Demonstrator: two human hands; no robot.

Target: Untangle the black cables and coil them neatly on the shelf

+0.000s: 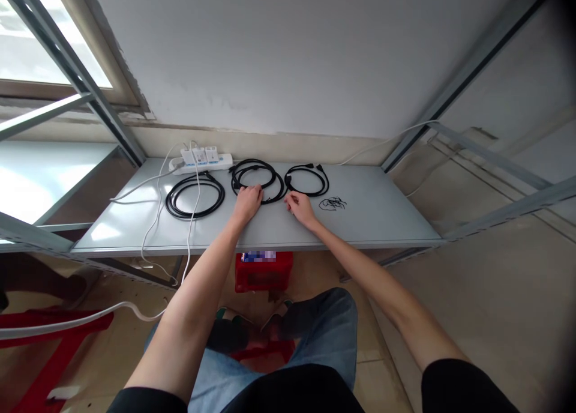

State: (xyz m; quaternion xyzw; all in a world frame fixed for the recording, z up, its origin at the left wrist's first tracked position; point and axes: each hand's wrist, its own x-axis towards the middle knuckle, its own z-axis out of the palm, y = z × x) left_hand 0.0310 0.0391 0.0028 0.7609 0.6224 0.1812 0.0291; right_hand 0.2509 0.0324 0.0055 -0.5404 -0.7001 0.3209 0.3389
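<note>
3 cables (pixel 180 212) lie coiled on the shelf (pixel 387 221), ties (pixel 333 204) loose; left hand (pixel 247 200) and right hand (pixel 300 208) at the middle coil (pixel 256 162), grips unclear.

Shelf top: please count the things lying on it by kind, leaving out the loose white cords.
Black coiled cables: 3
White power strip: 1
Small tangle of thin black ties: 1
Total: 5
</note>
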